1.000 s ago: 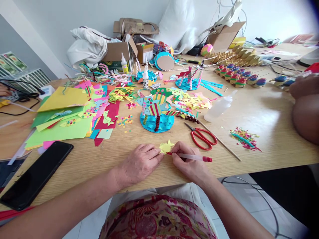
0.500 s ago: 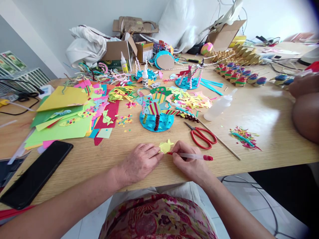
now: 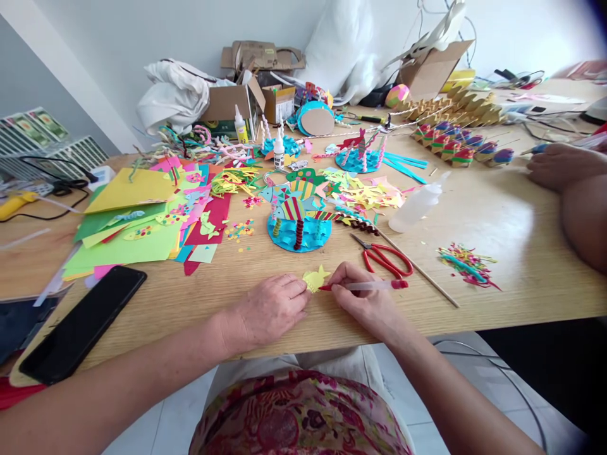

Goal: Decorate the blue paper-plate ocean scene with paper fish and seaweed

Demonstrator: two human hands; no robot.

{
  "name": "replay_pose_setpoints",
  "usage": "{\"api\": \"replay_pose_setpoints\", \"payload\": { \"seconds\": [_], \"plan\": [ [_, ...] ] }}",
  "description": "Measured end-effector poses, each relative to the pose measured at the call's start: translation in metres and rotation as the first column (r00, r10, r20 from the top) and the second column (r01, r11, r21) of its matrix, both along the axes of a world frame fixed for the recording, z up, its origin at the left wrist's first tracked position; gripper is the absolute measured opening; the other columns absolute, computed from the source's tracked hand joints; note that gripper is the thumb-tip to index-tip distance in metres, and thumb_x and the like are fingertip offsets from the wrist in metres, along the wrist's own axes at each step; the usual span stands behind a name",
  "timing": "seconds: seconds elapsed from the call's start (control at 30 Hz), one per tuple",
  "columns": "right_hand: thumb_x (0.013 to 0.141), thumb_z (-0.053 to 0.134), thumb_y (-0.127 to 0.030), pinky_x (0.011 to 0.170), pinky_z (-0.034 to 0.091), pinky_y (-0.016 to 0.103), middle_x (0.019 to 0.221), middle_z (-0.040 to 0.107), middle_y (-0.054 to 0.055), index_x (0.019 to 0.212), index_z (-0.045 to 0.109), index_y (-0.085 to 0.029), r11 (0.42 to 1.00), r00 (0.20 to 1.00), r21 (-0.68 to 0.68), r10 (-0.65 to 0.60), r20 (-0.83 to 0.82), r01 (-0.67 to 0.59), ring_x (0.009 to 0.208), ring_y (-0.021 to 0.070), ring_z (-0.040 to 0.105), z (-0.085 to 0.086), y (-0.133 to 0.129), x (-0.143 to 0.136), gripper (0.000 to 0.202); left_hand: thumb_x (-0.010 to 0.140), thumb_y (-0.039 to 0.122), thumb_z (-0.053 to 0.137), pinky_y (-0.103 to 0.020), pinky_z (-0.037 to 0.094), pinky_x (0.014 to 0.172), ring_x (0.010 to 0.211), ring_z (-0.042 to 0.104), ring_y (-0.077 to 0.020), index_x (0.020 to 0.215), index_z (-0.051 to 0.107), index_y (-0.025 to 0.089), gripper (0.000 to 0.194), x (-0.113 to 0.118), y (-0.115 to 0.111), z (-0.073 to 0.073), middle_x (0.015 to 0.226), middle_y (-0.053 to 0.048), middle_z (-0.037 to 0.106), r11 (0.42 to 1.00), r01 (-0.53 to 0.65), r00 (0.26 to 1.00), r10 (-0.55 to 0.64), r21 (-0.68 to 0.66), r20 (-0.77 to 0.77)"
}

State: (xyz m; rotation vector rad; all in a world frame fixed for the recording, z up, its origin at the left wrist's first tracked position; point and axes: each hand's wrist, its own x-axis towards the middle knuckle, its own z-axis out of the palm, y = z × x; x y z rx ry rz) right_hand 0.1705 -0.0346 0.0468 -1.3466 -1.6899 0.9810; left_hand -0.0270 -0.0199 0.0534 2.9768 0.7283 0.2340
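A small yellow paper fish (image 3: 317, 277) lies flat on the wooden table near its front edge. My left hand (image 3: 275, 309) rests palm down, fingers together, its fingertips pressing the left edge of the fish. In my right hand (image 3: 358, 297), closed in a writing grip, is a pen (image 3: 374, 285) with a clear barrel and red end; its red tip is at the right side of the fish. Just behind stands a blue round base (image 3: 300, 235) carrying striped paper fish. Red-handled scissors (image 3: 386, 258) lie to the right of the pen.
A black phone (image 3: 84, 323) and coloured paper sheets (image 3: 128, 243) lie left. A wooden stick (image 3: 420, 270), a squeeze bottle (image 3: 417, 205) and a pile of scraps (image 3: 467, 265) are right. Boxes (image 3: 227, 104) stand behind. Another person's hand (image 3: 562, 165) rests at far right.
The camera view has shifted slightly. My right hand and pen have moved a little right, the red tip now farther from my left fingers. The other person's hand reaches farther left.
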Motion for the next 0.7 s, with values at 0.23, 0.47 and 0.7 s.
{"api": "replay_pose_setpoints", "payload": {
  "seconds": [0.23,0.47,0.7],
  "plan": [
    [0.07,0.043,-0.014,0.047,0.032,0.021,0.058,0.05,-0.003,0.067,0.048,-0.019,0.999,0.997,0.041,0.002,0.073,-0.005,0.052,0.0102,0.044,-0.003,-0.001,-0.002,0.008,0.085,0.022,0.049,-0.037,0.044,0.086,0.099,0.049,-0.0218,0.111,0.05,0.012,0.028,0.004,-0.011,-0.003,0.101,-0.008,0.056,0.995,-0.086,0.996,0.084,0.041,0.037],
    [0.07,0.043,-0.014,0.048,0.032,0.022,0.057,0.05,-0.003,0.065,0.048,-0.019,0.998,0.991,0.059,0.005,0.132,-0.013,0.052,0.01,0.044,-0.004,0.0,-0.003,0.008,0.086,0.024,0.047,-0.037,0.044,0.085,0.099,0.049,-0.0214,0.113,0.049,0.014,0.029,0.004,-0.014,-0.007,0.1,-0.008,0.056,0.994,-0.102,0.993,0.1,0.045,0.059],
    [0.07,0.043,-0.013,0.048,0.032,0.021,0.057,0.048,-0.004,0.066,0.046,-0.019,0.998,0.994,0.057,0.013,0.113,-0.019,0.052,0.0096,0.043,-0.004,-0.001,-0.002,0.008,0.084,0.024,0.05,-0.037,0.043,0.085,0.099,0.047,-0.0214,0.112,0.05,0.012,0.03,0.005,-0.014,-0.008,0.1,-0.007,0.055,0.993,-0.111,0.993,0.108,0.046,0.052]
  ]
}}
